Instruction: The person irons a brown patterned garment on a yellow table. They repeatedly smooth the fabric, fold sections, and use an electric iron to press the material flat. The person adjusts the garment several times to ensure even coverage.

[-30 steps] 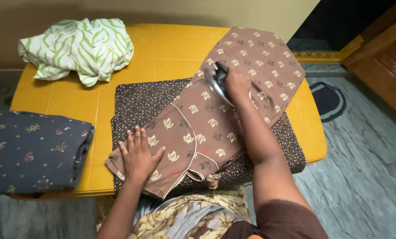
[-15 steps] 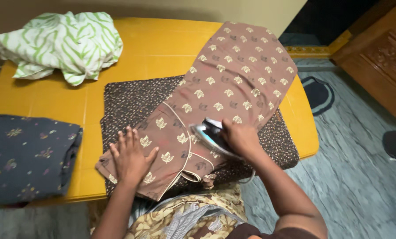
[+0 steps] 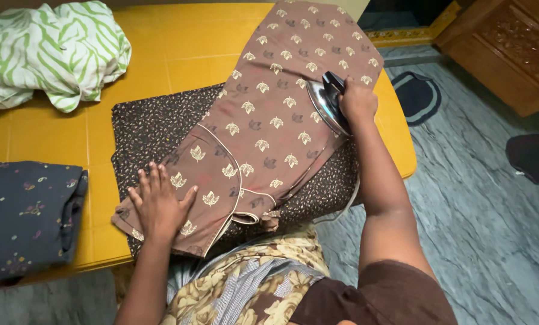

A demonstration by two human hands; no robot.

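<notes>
Yellow table on grey floor carries a dark pad under brown garment; left hand flat, fingers spread on its near end, right hand clamped around iron at its far right edge.

Yellow table fills upper left of frame. Green-white striped cloth bunched top left, dark floral folded fabric at left edge, dark speckled pad spread centre w/ brown leaf-print garment on top.
</notes>
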